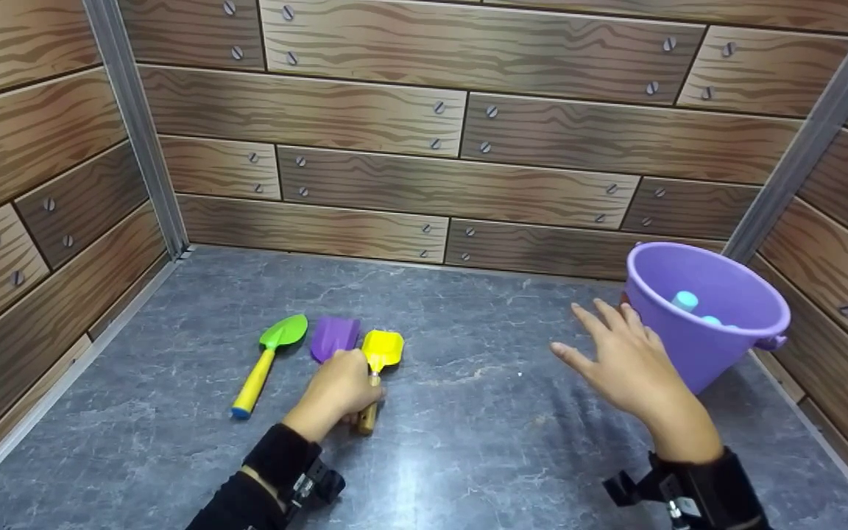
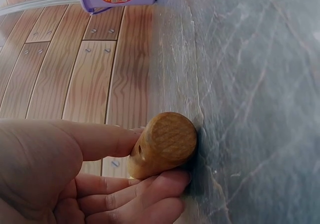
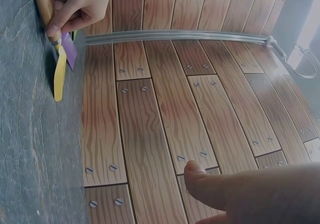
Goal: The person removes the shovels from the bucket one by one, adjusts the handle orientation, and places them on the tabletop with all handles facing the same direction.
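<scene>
My left hand (image 1: 341, 384) pinches the wooden handle of a small yellow shovel (image 1: 384, 346), thumb on one side and fingers on the other. The round handle end (image 2: 172, 139) faces the left wrist view, low against the floor. Right beside it, a purple shovel (image 1: 334, 336) has its lower part hidden behind the left hand. Further left lies a trowel (image 1: 255, 383) with a green blade and yellow handle. My right hand (image 1: 626, 364), fingers spread and holding nothing, hovers beside a purple bucket (image 1: 700, 350), overlapping its left side in the head view.
Light blue pieces (image 1: 684, 300) lie inside the bucket, which stands by the right back corner. Wood-patterned walls (image 1: 394, 169) with metal corner strips (image 1: 140, 125) enclose the grey marbled floor (image 1: 468, 442) at the back and sides.
</scene>
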The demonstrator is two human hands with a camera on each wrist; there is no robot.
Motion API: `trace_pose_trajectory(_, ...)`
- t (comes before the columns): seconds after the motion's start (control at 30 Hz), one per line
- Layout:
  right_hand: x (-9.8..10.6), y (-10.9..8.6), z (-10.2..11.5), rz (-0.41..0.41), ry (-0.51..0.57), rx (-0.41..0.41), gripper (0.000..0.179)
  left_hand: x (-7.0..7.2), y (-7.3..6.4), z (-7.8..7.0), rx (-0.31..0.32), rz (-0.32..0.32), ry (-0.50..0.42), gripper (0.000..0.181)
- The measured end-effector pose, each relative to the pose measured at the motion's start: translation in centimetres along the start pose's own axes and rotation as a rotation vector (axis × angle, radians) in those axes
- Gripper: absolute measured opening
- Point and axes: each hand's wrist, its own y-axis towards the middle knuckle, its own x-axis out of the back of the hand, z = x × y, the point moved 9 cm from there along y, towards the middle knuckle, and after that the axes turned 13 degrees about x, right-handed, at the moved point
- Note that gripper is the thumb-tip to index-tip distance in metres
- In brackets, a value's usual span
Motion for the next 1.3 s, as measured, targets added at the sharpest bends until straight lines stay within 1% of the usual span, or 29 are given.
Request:
trace_pose_trajectory(0.1,0.0,0.0,0.0,-0.001,0.006,0.003,0.085,0.1,-0.1,-0.1,-0.012,-0.012,-0.001,0.029)
trace_pose_trajectory(0.3,-0.1,-0.1,-0.2,0.011,0.010,-0.002,0.086,0.0,-0.2,-0.1,-0.005,-0.011,0.005,0.032)
trace_pose_trajectory(0.57,0.1,-0.2,-0.3,0.008,0.022,-0.006,0.084,-0.4,0.0,0.0,0.011,0.007,0.008,0.030)
trace_pose_trajectory(0.7,1.0,-0.2,-0.2,-0.043,0.023,0.011,0.082,-0.3,-0.1,-0.1,0.009,0.008,0.002,0.028)
trace_pose_trajectory(0.83,2.5,-0.4,-0.7,-0.139,0.019,0.028,0.079,-0.3,-0.1,-0.1,0.002,0.007,-0.003,0.026)
trace_pose_trajectory(0.9,3.3,-0.5,-1.3,-0.197,0.017,0.026,0.075,-0.3,-0.1,-0.1,0.001,0.007,0.001,0.026)
trace_pose_trajectory(1.0,4.3,-0.5,-2.4,-0.278,0.020,0.010,0.071,-0.3,0.0,0.1,0.016,0.014,0.002,0.027)
trace_pose_trajectory(1.1,4.9,-0.5,-4.3,-0.339,0.011,-0.030,0.067,-0.1,0.0,0.1,0.026,0.011,0.007,0.027)
trace_pose_trajectory(1.17,4.9,-0.5,-5.9,-0.356,-0.001,-0.068,0.067,0.0,0.1,0.0,0.025,0.009,0.007,0.026)
trace_pose_trajectory(1.3,4.4,-0.6,-9.2,-0.353,-0.030,-0.135,0.068,-0.1,0.1,0.0,0.014,0.008,0.010,0.027)
